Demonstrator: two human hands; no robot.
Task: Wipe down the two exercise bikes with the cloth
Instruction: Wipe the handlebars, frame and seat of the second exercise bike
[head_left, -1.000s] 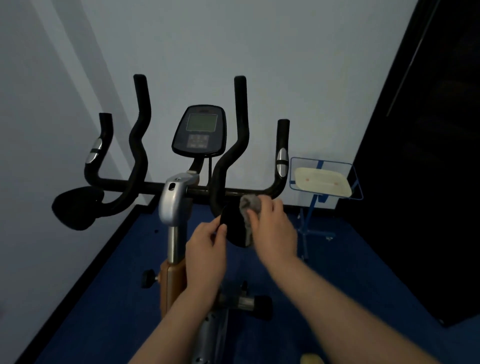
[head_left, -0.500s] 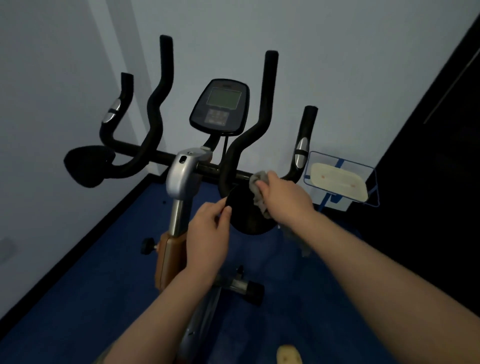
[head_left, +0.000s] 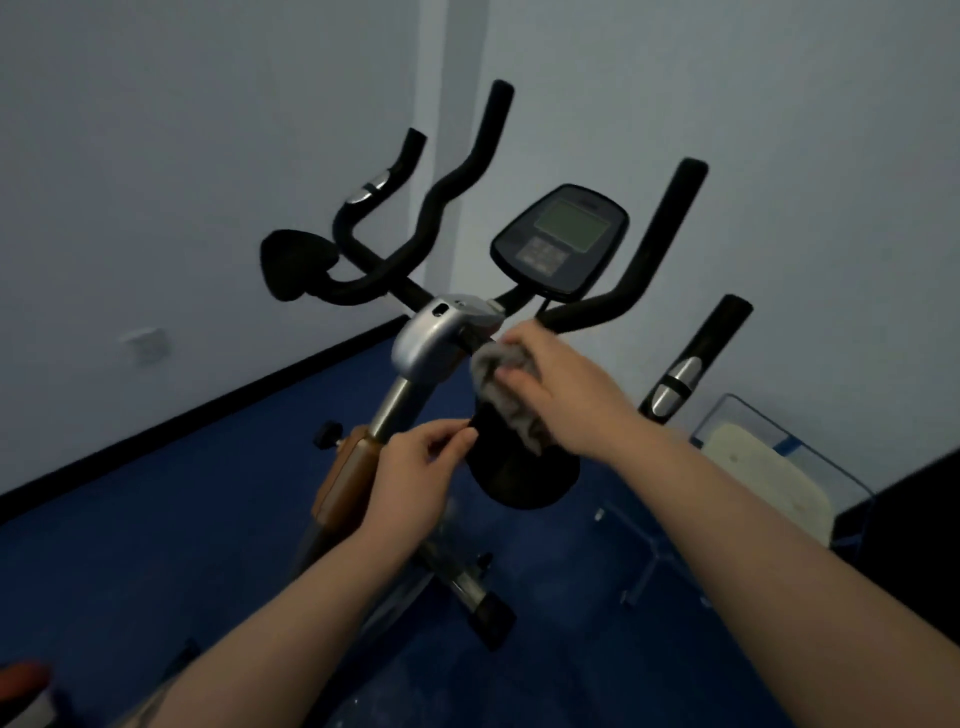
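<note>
Since half a second ago the right hand (head_left: 566, 395) has slid the grey cloth (head_left: 506, 387) up the bar toward the silver clamp (head_left: 431, 338), at frame centre. Its fingers grasp the bunched cloth against the exercise bike (head_left: 558, 236). Lower, the left hand (head_left: 421, 480) pinches the edge of the black elbow pad (head_left: 519, 467).

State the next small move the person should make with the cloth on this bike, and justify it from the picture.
Probably draw the cloth down over the black elbow pad. The right hand presses the cloth against the pad's top edge near the handlebar stem, while the left hand pinches the pad's side, steadying it; most of the pad lies below the cloth.
</note>
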